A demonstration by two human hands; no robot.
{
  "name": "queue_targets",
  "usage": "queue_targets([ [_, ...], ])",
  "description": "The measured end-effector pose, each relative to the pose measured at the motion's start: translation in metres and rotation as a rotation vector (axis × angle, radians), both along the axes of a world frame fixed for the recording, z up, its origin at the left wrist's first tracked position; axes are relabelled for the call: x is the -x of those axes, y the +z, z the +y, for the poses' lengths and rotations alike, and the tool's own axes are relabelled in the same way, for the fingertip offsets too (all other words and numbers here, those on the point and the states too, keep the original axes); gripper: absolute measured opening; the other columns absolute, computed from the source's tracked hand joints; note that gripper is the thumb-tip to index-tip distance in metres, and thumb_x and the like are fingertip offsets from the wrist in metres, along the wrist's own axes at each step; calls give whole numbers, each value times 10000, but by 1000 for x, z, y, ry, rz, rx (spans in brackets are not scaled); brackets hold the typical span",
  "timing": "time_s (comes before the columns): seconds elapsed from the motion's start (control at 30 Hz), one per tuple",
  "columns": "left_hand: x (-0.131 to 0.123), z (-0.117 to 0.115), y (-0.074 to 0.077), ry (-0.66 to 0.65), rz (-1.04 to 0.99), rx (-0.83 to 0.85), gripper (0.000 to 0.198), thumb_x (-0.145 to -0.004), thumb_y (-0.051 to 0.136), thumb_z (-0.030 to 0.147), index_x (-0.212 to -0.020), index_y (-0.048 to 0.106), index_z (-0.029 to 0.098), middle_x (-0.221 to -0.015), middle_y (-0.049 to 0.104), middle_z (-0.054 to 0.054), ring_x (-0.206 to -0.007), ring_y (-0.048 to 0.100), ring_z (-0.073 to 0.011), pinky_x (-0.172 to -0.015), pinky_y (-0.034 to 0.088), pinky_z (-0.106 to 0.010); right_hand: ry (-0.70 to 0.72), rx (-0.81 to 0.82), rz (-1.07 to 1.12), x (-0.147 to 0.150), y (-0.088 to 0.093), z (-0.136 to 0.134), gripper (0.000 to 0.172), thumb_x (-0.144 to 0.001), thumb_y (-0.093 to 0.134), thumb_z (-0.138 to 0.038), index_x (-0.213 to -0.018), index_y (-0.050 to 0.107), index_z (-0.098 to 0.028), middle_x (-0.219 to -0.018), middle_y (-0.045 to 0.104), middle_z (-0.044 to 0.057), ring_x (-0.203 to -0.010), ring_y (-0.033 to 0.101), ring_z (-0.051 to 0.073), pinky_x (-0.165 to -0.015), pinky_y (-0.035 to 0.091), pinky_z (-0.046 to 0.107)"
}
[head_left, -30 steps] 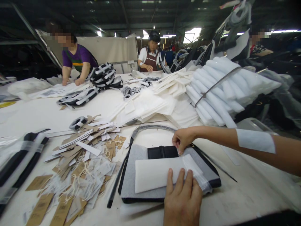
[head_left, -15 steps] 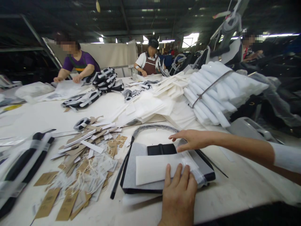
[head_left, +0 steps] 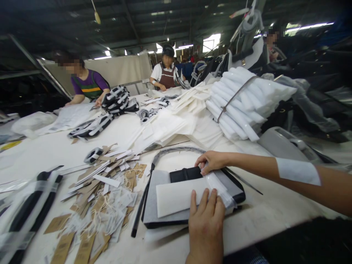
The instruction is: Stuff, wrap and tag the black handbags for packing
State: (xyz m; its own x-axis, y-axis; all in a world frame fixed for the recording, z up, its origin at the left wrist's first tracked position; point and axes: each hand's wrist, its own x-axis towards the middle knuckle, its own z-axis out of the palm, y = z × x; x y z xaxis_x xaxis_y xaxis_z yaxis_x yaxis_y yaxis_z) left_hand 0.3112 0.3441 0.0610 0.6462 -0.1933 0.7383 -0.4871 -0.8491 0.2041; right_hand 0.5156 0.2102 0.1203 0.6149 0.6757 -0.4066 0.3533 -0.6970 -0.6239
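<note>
A black handbag (head_left: 148, 221) lies flat on the table with grey-white paper (head_left: 162, 176) over its front. Its wrapped handle (head_left: 176, 149) arches at the far side, and a black strap tab (head_left: 184, 174) shows in the middle. Across the bag rests a white foam sheet (head_left: 173, 200), with clear plastic film (head_left: 220, 189) at its right end. My left hand (head_left: 206, 223) presses on the foam sheet's near edge, fingers stretched out. At the tab's right end, my right hand (head_left: 213, 161) pinches the upper end of the plastic film between thumb and fingers.
Left of the bag lies a heap of brown tags (head_left: 62, 245) and paper strips. Wrapped black straps (head_left: 38, 198) lie far left. Behind are white sheets (head_left: 176, 126) and a tied bundle of white foam (head_left: 239, 102). Co-workers (head_left: 88, 84) sit across the table.
My right hand has come down from hovering with spread fingers and closed on the plastic film. My left hand stays on the foam sheet. The view has shifted slightly.
</note>
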Motion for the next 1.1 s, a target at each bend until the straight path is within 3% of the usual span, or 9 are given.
queue_targets([
  [0.17, 0, 2, 5, -27, 59, -56, 213, -1019, 484, 250, -1102, 676, 214, -1236, 714, -28, -1189, 641, -186, -1177, 362, -481, -31, -35, -63, 2, 0, 1, 429, -778, 668, -348, -1146, 747, -143, -893, 771, 38, -867, 700, 226, -766, 522, 282],
  [0.27, 1, 4, 6, -22, 53, -78, 195, -1013, 491, 224, -1084, 672, 212, -1214, 723, -43, -1166, 656, -193, -1159, 385, -496, -72, -78, -187, 14, 10, 1, 342, -854, 593, -311, -1102, 766, -153, -994, 776, 66, -981, 696, 254, -890, 515, 329],
  [0.43, 3, 7, 13, -56, 114, -106, 190, -1011, 489, 235, -1124, 642, 228, -1284, 688, -17, -1227, 614, -187, -1150, 397, -529, -114, -215, -446, 74, 21, -11, 428, -990, 430, -376, -1271, 681, -174, -1320, 658, 103, -1260, 574, 274, -1100, 409, 422],
  [0.57, 9, 15, 30, -136, 272, -137, 280, -1021, 440, 229, -1263, 581, 221, -1407, 600, -49, -1321, 536, -175, -1181, 356, -514, 46, -320, -660, 126, 0, -31, 461, -1027, 409, -423, -1374, 600, -187, -1377, 620, 89, -1284, 566, 249, -1121, 422, 431],
  [0.7, 16, 47, 49, -238, 320, -324, 337, -1009, 469, 234, -1331, 547, 169, -1455, 553, -85, -1365, 493, -196, -1156, 410, -437, 138, -323, -808, 142, -25, -43, 499, -1024, 448, -437, -1469, 493, -218, -1469, 533, 73, -1367, 485, 261, -1144, 398, 486],
  [0.8, 20, 91, 64, -130, 306, -518, 534, -953, 600, 263, -1448, 443, 142, -1501, 494, -110, -1416, 424, -285, -1164, 379, -522, 170, -316, -877, 139, -32, -46, 529, -1017, 468, -454, -1494, 453, -227, -1493, 503, 61, -1378, 471, 267, -1135, 405, 498],
  [0.9, 20, 131, 77, -89, 353, -673, 684, -903, 684, 299, -1502, 369, 192, -1541, 437, -86, -1437, 388, -286, -1184, 324, -572, 189, -305, -914, 136, -33, -47, 532, -1022, 465, -441, -1506, 428, -224, -1496, 500, 49, -1373, 478, 255, -1146, 389, 497],
  [1.0, 15, 151, 74, -138, 395, -732, 676, -913, 671, 284, -1508, 356, 216, -1535, 446, -77, -1426, 411, -249, -1180, 341, -549, 199, -301, -944, 134, -31, -45, 532, -1017, 483, -429, -1505, 426, -224, -1485, 515, 47, -1360, 494, 247, -1164, 361, 491],
  [1.1, 11, 152, 56, -140, 384, -666, 549, -952, 590, 189, -1472, 413, 208, -1486, 512, -73, -1374, 485, -230, -1140, 412, -515, 176, -310, -988, 140, -26, -44, 540, -992, 533, -433, -1481, 469, -210, -1453, 549, 74, -1335, 518, 275, -1163, 349, 513],
])
